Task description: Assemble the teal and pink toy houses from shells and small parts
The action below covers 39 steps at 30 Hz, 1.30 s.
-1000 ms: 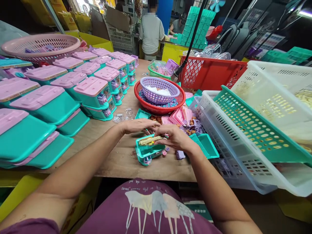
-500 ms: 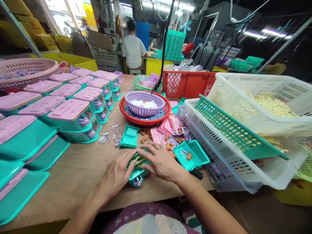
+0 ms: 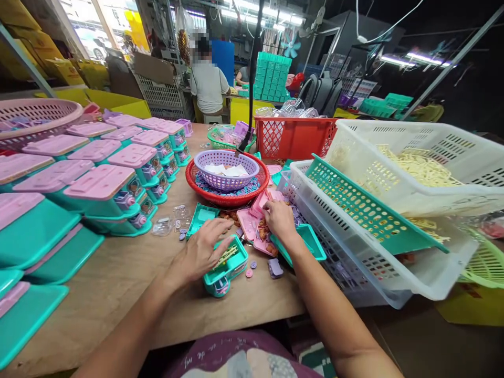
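A small teal plastic box (image 3: 236,262) sits near the table's front, with pale yellow sticks (image 3: 226,257) inside and a lilac and pink fitting on its front. My left hand (image 3: 205,249) lies against the box's left side, fingers stretched out and thumb over the rim. Farther right, my right hand (image 3: 280,218) reaches into a pile of pink lids (image 3: 248,223), its fingers closed at the edge of a pink lid (image 3: 260,203). The fingertips are partly hidden. Brown small parts (image 3: 263,230) lie among the lids. A teal tray (image 3: 311,241) is partly behind my right wrist.
Stacked teal boxes with pink lids (image 3: 102,181) fill the left. A lilac basket (image 3: 226,181) stands in a red basket (image 3: 189,181) ahead. White crates (image 3: 394,273) and a teal perforated tray (image 3: 366,205) crowd the right. Small buttons (image 3: 249,273) and a lilac piece (image 3: 275,268) lie nearby.
My right hand has left the teal box and moved forward right to the pink lids. The box's open top now shows. My left hand stays by it. The view has shifted slightly right.
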Each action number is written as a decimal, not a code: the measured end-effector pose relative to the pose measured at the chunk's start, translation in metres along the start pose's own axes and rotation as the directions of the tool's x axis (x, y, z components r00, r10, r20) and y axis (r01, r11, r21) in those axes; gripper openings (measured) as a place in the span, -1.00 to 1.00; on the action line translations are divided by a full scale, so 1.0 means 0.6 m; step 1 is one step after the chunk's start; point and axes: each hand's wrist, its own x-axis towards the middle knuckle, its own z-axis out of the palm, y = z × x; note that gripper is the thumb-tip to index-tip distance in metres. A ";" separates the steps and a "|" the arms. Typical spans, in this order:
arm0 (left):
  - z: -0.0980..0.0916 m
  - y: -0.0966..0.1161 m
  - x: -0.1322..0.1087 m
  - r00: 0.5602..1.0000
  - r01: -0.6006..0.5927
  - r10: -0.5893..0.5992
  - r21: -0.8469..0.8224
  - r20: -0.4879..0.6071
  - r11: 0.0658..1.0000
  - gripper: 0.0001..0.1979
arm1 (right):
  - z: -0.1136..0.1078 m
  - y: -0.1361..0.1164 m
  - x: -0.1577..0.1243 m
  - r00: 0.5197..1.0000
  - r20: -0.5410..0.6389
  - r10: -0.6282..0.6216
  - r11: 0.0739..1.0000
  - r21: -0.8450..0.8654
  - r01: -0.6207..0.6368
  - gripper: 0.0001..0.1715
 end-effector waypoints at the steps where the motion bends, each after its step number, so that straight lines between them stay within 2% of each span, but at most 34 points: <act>1: -0.003 0.001 0.011 1.000 0.022 -0.023 -0.047 -0.012 0.999 -0.61 | -0.008 0.001 -0.002 1.000 -0.009 0.001 0.998 0.062 0.000 -0.84; 4: -0.003 0.007 0.043 0.978 0.200 -0.209 -0.234 -0.013 0.952 -0.53 | -0.035 -0.007 -0.021 0.998 -0.053 0.014 0.970 0.241 0.000 -0.72; 5: 0.000 0.011 0.053 0.954 0.288 -0.298 -0.324 0.018 0.901 -0.49 | -0.041 -0.014 -0.033 0.997 -0.080 0.022 0.954 0.301 0.003 -0.67; 7: 0.010 0.023 0.072 0.886 0.440 -0.445 -0.535 0.129 0.721 -0.39 | -0.042 -0.035 -0.062 0.993 -0.106 0.056 0.856 0.516 0.007 -0.66; 8: 0.015 0.030 0.079 0.861 0.473 -0.474 -0.631 0.184 0.615 -0.36 | -0.038 -0.046 -0.079 0.993 -0.082 0.085 0.739 0.674 -0.007 -0.69; 9: 0.020 0.035 0.085 0.852 0.474 -0.476 -0.706 0.217 0.527 -0.34 | -0.032 -0.057 -0.095 0.994 -0.019 0.105 0.574 0.818 -0.045 -0.71; 11: 0.025 0.040 0.090 0.866 0.420 -0.459 -0.789 0.200 0.448 -0.33 | -0.020 -0.071 -0.123 0.983 0.149 0.104 0.242 0.955 -0.171 -0.71; 12: 0.024 0.039 0.089 0.875 0.391 -0.452 -0.801 0.171 0.454 -0.33 | -0.016 -0.073 -0.133 0.972 0.217 0.092 0.158 0.960 -0.230 -0.71; 13: 0.021 0.035 0.086 0.880 0.379 -0.450 -0.798 0.153 0.469 -0.34 | -0.015 -0.072 -0.140 0.964 0.250 0.092 0.137 0.956 -0.261 -0.71; 14: 0.016 0.030 0.081 0.879 0.386 -0.450 -0.790 0.158 0.476 -0.35 | -0.017 -0.069 -0.143 0.965 0.243 0.094 0.170 0.952 -0.256 -0.71; 16: 0.000 0.019 0.069 0.878 0.437 -0.420 -0.742 0.230 0.508 -0.42 | -0.029 -0.060 -0.145 0.983 0.181 0.041 0.326 0.927 -0.184 -0.64; 18: -0.016 0.011 0.057 0.880 0.468 -0.397 -0.611 0.259 0.638 -0.54 | -0.043 -0.057 -0.144 0.981 0.160 -0.105 0.497 0.864 -0.088 -0.49; 20: -0.027 0.007 0.047 0.883 0.467 -0.427 -0.430 0.193 0.773 -0.59 | -0.052 -0.066 -0.144 0.944 0.207 -0.258 0.641 0.767 0.007 -0.40; 21: -0.029 0.006 0.042 0.881 0.470 -0.454 -0.354 0.134 0.809 -0.60 | -0.052 -0.074 -0.147 0.922 0.223 -0.318 0.701 0.710 0.069 -0.39; 24: -0.025 0.003 0.026 0.852 0.510 -0.522 -0.287 0.038 0.811 -0.60 | -0.038 -0.099 -0.158 0.864 0.222 -0.453 0.800 0.528 0.284 -0.30; 26: -0.021 0.001 0.016 0.846 0.517 -0.533 -0.294 0.031 0.804 -0.61 | -0.024 -0.110 -0.165 0.847 0.211 -0.488 0.827 0.421 0.372 -0.21; 29: -0.025 0.001 0.011 0.865 0.486 -0.498 -0.352 0.061 0.800 -0.62 | -0.016 -0.120 -0.166 0.826 0.192 -0.529 0.830 0.322 0.456 -0.10; 34: -0.045 0.009 0.030 0.909 0.411 -0.385 -0.487 0.159 0.770 -0.58 | -0.044 -0.131 -0.140 0.645 0.228 -0.729 0.682 0.325 0.655 0.05; 35: -0.046 0.011 0.035 0.914 0.402 -0.367 -0.513 0.175 0.758 -0.56 | -0.049 -0.132 -0.133 0.627 0.216 -0.749 0.661 0.315 0.681 0.04; 37: -0.043 0.014 0.046 0.920 0.391 -0.329 -0.589 0.214 0.708 -0.52 | -0.052 -0.132 -0.124 0.619 0.191 -0.762 0.647 0.283 0.708 -0.05; 39: -0.035 0.017 0.056 0.916 0.398 -0.310 -0.685 0.255 0.611 -0.49 | -0.046 -0.126 -0.119 0.629 0.157 -0.761 0.647 0.252 0.720 -0.27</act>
